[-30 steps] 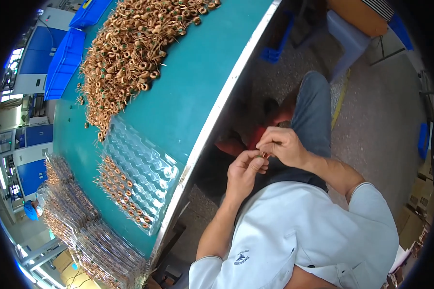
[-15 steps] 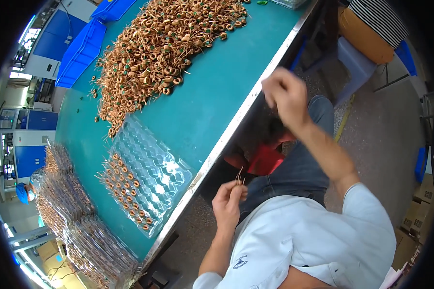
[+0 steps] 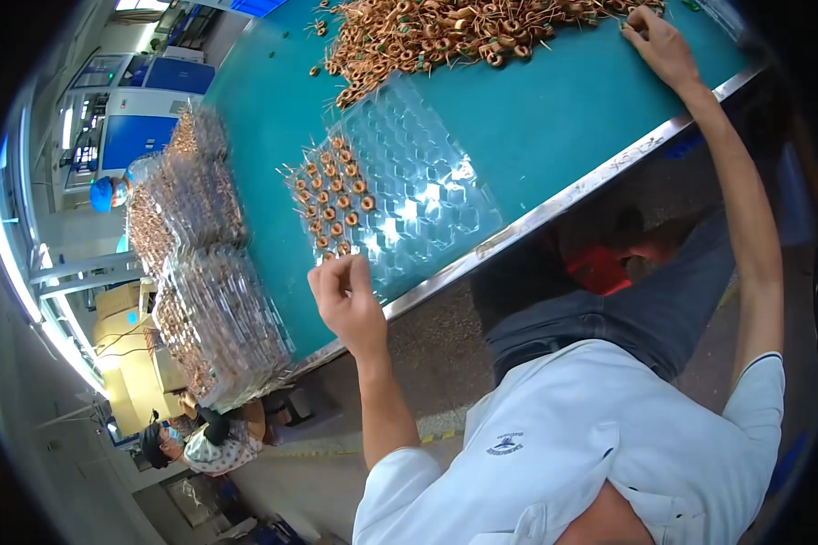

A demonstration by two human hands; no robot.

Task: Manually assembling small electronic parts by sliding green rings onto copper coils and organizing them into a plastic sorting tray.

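My left hand (image 3: 347, 304) is at the near edge of a clear plastic tray (image 3: 427, 195), its fingers closed on a small copper-wound ring coil (image 3: 328, 257), mostly hidden by the fingertips. Several such coils (image 3: 341, 186) with upright wire leads fill the tray's left pockets; the pockets to the right hold none. Out at the right end of a big heap of loose ring coils (image 3: 445, 32), my right hand (image 3: 665, 50) has its thumb and fingers drawn together. What is between them is too small to make out.
Tall stacks of filled clear trays (image 3: 214, 309) stand at the table's left end. The green tabletop (image 3: 554, 118) has a metal front edge (image 3: 536, 218). One person (image 3: 209, 445) sits at the lower left; another, in a blue cap (image 3: 109, 193), is behind the stacks.
The view has swung to the right. My left hand has carried its coil from in front of my body to the tray. My right hand has reached from off the table edge to the heap.
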